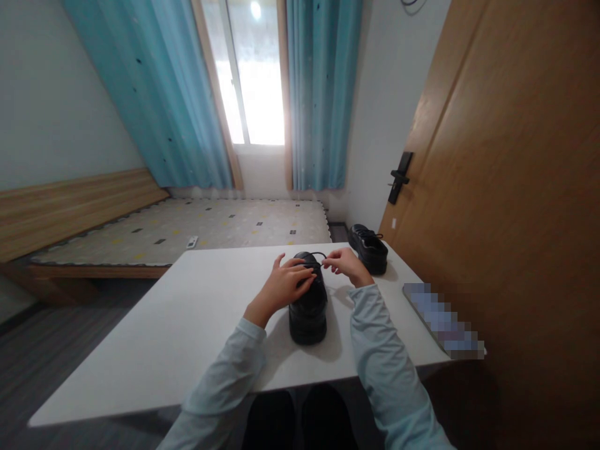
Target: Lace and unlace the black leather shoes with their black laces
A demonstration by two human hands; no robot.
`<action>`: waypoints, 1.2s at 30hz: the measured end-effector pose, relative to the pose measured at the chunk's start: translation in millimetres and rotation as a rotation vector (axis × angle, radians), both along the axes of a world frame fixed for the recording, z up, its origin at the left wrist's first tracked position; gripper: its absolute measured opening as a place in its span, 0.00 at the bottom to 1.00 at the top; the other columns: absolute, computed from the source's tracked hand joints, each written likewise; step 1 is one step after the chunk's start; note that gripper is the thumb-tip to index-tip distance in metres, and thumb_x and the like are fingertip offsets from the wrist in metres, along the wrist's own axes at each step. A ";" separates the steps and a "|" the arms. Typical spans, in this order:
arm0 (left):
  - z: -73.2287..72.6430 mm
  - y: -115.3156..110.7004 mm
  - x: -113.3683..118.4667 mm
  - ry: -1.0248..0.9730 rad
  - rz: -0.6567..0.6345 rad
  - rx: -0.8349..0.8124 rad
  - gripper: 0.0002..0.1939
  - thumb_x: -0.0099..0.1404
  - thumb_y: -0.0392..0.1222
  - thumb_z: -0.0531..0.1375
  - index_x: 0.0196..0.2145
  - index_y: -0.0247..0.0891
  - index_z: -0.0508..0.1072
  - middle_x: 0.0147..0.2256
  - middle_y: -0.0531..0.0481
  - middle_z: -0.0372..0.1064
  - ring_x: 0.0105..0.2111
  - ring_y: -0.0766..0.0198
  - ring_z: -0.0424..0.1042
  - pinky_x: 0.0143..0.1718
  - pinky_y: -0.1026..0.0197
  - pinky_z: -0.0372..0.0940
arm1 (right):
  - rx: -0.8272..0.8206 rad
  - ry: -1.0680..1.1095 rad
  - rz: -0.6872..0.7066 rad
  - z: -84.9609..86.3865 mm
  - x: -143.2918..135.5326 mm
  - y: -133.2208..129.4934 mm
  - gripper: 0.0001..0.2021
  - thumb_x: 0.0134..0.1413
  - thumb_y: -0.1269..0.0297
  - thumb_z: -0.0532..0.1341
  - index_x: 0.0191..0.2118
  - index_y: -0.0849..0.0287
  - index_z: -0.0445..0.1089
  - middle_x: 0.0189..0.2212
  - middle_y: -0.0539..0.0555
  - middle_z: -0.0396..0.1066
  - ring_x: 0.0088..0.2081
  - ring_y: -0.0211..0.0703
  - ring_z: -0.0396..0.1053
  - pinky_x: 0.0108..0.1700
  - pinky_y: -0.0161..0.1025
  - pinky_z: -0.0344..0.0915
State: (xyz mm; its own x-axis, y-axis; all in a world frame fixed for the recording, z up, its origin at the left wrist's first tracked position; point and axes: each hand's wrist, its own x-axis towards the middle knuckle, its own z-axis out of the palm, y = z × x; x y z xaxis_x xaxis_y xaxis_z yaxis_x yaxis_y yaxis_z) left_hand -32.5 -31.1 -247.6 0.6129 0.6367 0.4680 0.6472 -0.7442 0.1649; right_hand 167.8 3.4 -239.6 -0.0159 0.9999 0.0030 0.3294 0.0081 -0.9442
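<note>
A black lace-up shoe [308, 319] stands on the white table with its heel toward me. My left hand [285, 284] lies over the top of the shoe from the left, fingers spread across the lacing and partly covering it. To the right of the shoe's front, my right hand [345, 264] pinches a black shoelace [319, 254], which loops up from the shoe. A second black shoe [370, 251] stands at the table's back right, just beyond my right hand, its laces on top.
The white table [187, 325] bears a flat pixelated object [440, 319] at its right edge. A wooden door [506, 187] stands close on the right. Behind the table is a bed [234, 219] with a small white remote [192, 242].
</note>
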 end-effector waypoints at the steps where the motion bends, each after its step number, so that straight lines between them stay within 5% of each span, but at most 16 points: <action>1: -0.5 0.2 -0.1 0.009 -0.003 0.010 0.12 0.67 0.45 0.52 0.41 0.47 0.75 0.44 0.49 0.74 0.52 0.56 0.66 0.60 0.38 0.40 | -0.004 -0.006 0.001 -0.4 0.3 0.3 0.05 0.41 0.74 0.62 0.19 0.65 0.71 0.16 0.51 0.69 0.16 0.30 0.59 0.17 0.27 0.54; 23: -3.0 -0.7 -2.1 -0.049 -0.016 -0.056 0.13 0.65 0.40 0.53 0.45 0.47 0.73 0.48 0.51 0.72 0.53 0.58 0.63 0.59 0.43 0.44 | 0.028 -0.155 0.049 -10.7 0.0 4.2 0.08 0.39 0.73 0.65 0.18 0.63 0.66 0.11 0.46 0.63 0.15 0.31 0.60 0.17 0.28 0.54; 27: -3.9 0.4 -1.0 -0.135 -0.005 -0.016 0.14 0.66 0.43 0.53 0.47 0.47 0.72 0.49 0.50 0.70 0.52 0.58 0.63 0.57 0.47 0.51 | 0.060 -0.134 0.044 -10.2 -0.1 3.6 0.06 0.37 0.72 0.66 0.19 0.63 0.67 0.12 0.45 0.63 0.16 0.31 0.61 0.18 0.28 0.55; 36: -2.2 11.6 3.5 -0.271 0.178 0.020 0.12 0.65 0.46 0.55 0.34 0.41 0.77 0.34 0.47 0.72 0.39 0.58 0.65 0.44 0.54 0.61 | 0.169 -0.355 0.063 -4.5 -0.5 1.0 0.07 0.40 0.71 0.63 0.16 0.63 0.72 0.11 0.48 0.65 0.19 0.33 0.62 0.22 0.30 0.55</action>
